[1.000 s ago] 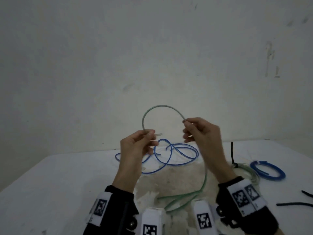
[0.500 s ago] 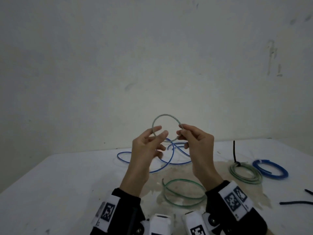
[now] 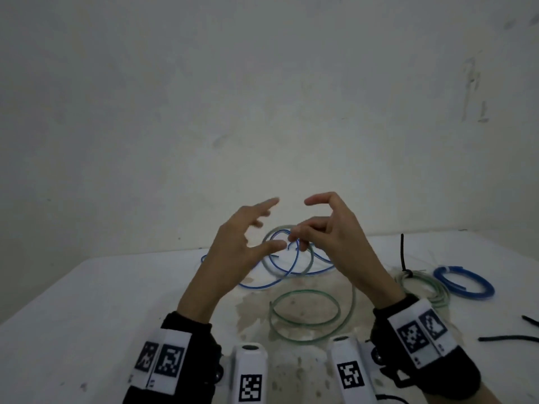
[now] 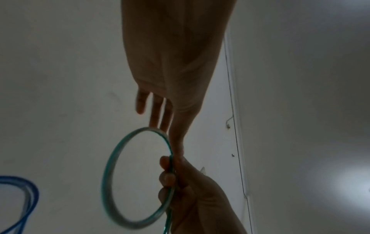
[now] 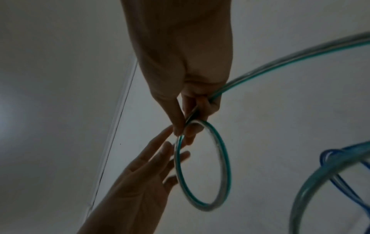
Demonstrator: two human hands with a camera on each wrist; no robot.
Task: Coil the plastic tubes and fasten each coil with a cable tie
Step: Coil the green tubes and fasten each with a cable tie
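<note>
1. Right hand [image 3: 335, 240] raised above the white surface [image 3: 87, 316], thumb and fingers pinching the green tube [image 3: 306, 316] where a small loop [image 5: 204, 166] closes on itself. Index finger arched up and free.
2. The right wrist view shows the loop hanging below the pinch; the rest of the tube runs out past the palm toward the upper right.
3. Left hand [image 3: 242, 243] just beside the right, fingers spread and nearly straight, holding nothing. In the left wrist view its fingertips [image 4: 158, 120] sit at the top edge of the loop; I cannot tell if they touch it.
4. The tail of the green tube drops from the right hand and lies in wide curls on the stained middle of the surface, near the wrists.
5. A blue tube [image 3: 262, 282] lies loose and looped behind the hands, further back on the surface.
6. On the right: a green coil [image 3: 423, 287] with a black cable tie [image 3: 403, 252] standing up from it, and just beside it a blue coil [image 3: 463, 282] lying flat.
7. At the far right edge, two loose black ties [image 3: 507, 339] lie on the surface, well apart from the hands.
8. A plain pale wall [image 3: 262, 97] stands behind; the light is dim and both wrist views are dark.
</note>
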